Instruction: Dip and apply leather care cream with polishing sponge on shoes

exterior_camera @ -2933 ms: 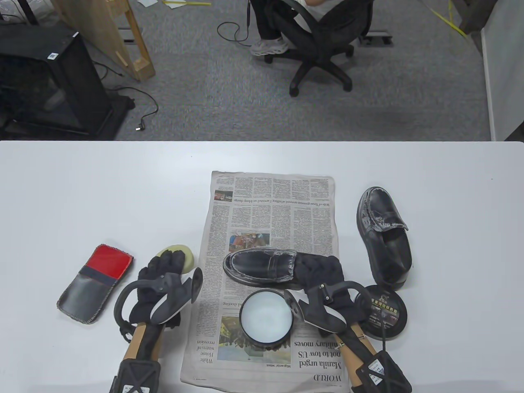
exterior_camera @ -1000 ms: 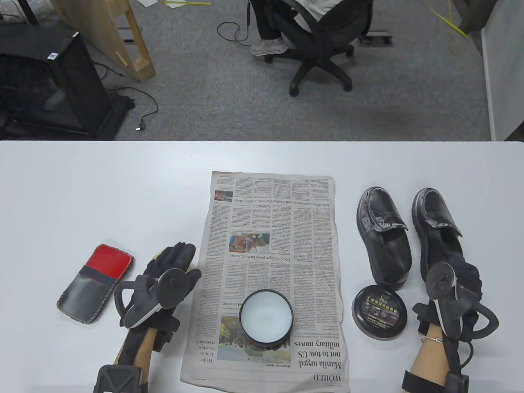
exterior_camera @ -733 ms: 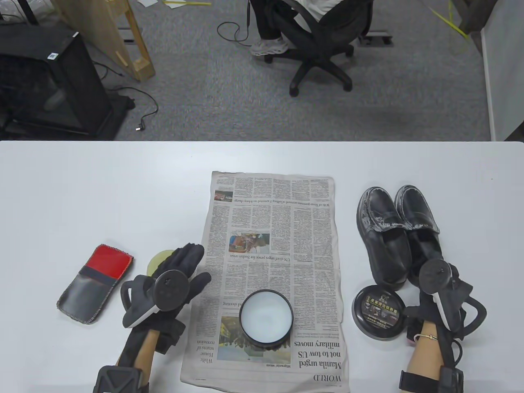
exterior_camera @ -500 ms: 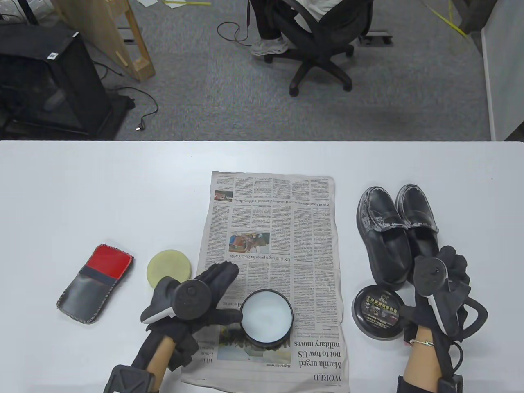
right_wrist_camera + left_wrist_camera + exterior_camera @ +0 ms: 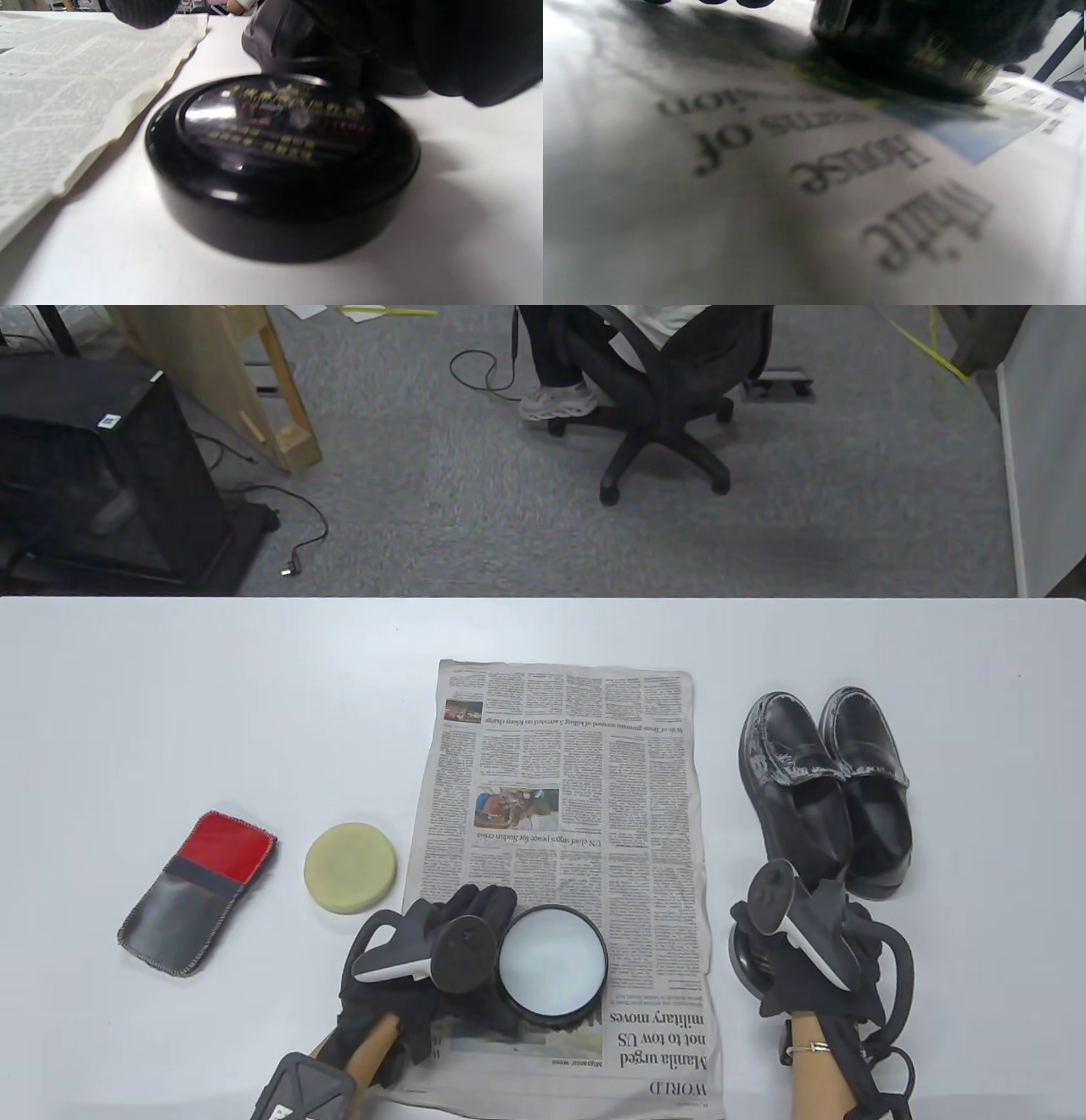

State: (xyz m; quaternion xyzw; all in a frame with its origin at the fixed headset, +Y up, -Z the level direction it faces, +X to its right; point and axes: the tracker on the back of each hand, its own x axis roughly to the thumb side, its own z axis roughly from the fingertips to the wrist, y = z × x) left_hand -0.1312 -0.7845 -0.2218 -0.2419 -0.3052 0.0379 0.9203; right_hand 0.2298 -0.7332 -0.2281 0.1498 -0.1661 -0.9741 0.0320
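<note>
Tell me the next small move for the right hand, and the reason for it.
Probably grip the black lid and carry it to the open cream jar. The right hand is over the lid, the left hand is at the jar's side, both shoes stand together off the newspaper, and the sponge lies untouched.

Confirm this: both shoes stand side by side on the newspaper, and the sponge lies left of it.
Not quite. The table view shows both shoes side by side on the bare table, right of the newspaper, not on it. The sponge does lie left of the newspaper.
</note>
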